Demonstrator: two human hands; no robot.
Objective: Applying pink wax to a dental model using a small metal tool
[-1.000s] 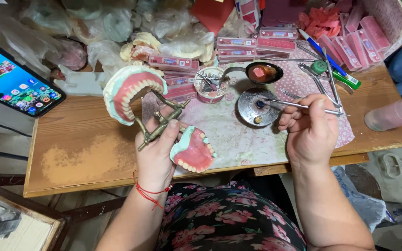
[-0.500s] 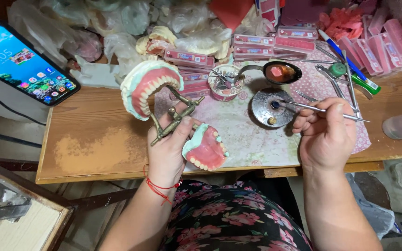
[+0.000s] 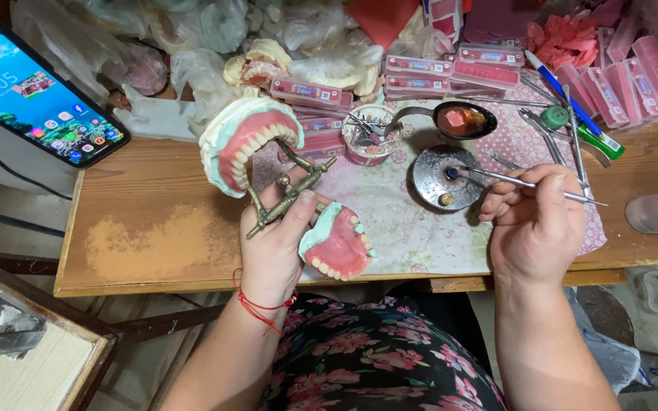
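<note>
Left hand [image 3: 279, 243], fingers wrapped tight around a brass hinge frame [image 3: 289, 194] with two sets of false teeth on it. Upper set [image 3: 241, 141], pink gums and white teeth, up and to the left of the left hand, open side facing right. Lower set [image 3: 336, 245], pink too, just to the right of the left hand, touching the thumb, teeth pointing down toward the lap. Long line of the frame slanting from lower left to upper right, over the near part of the wooden table [image 3: 154, 228].

Right hand [image 3: 535, 224], well to the right of the left hand, fingers pinched on a thin metal tool [image 3: 523, 183]. Tool lying almost flat, left to right, its left tip over a small round metal dish [image 3: 428, 175], its other end sticking out past the hand to the right. Dish on a flowery cloth [image 3: 413, 236], between the two hands and a bit farther back.

Behind the dish, a spoon [image 3: 458, 120] with a pink lump in it and a little pot of tools [image 3: 365, 137]. Far to the left of the left hand, a phone [image 3: 36, 95] with a lit screen. Along the back, flat pink boxes [image 3: 489, 57] and crumpled plastic bags [image 3: 192, 30].
</note>
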